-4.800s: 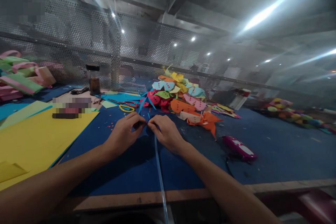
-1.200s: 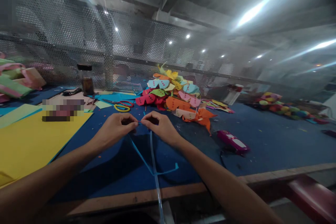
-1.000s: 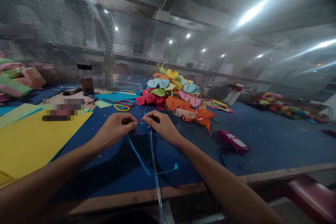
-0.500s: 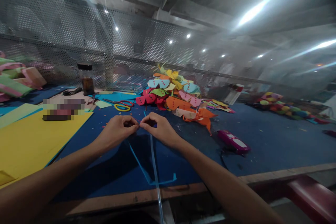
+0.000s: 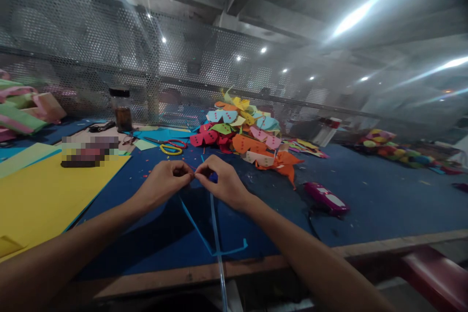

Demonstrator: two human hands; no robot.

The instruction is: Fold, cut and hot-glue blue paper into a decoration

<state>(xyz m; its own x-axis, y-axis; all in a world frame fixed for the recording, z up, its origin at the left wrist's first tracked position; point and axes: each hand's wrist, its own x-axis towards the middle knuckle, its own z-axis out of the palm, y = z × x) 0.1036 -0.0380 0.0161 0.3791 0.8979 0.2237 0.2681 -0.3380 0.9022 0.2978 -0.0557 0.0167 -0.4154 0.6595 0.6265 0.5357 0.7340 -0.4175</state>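
Observation:
Above the middle of the blue-covered table, my left hand point(image 5: 164, 184) and my right hand point(image 5: 224, 183) meet at the fingertips, each closed in a pinch. What the fingertips hold is too small to make out. A bit of dark blue shows inside the curl of my right hand. Below that hand a clear thin tube point(image 5: 216, 239) runs down past the table's front edge. From under my left hand a narrow light-blue paper strip point(image 5: 195, 224) slants down, bends behind the tube and ends in a short turned-up tip point(image 5: 245, 243).
Beyond my hands lie yellow- and red-handled scissors point(image 5: 171, 147) and a heap of colourful folded paper shapes point(image 5: 248, 144). Yellow sheets point(image 5: 66, 200) cover the left side. A dark-lidded jar point(image 5: 122, 112) stands at the back. On the right is a purple device point(image 5: 325, 199) with a cord.
Both hands stay pinched together in nearly the same place. The view has shifted very slightly; nothing has visibly been picked up or let go.

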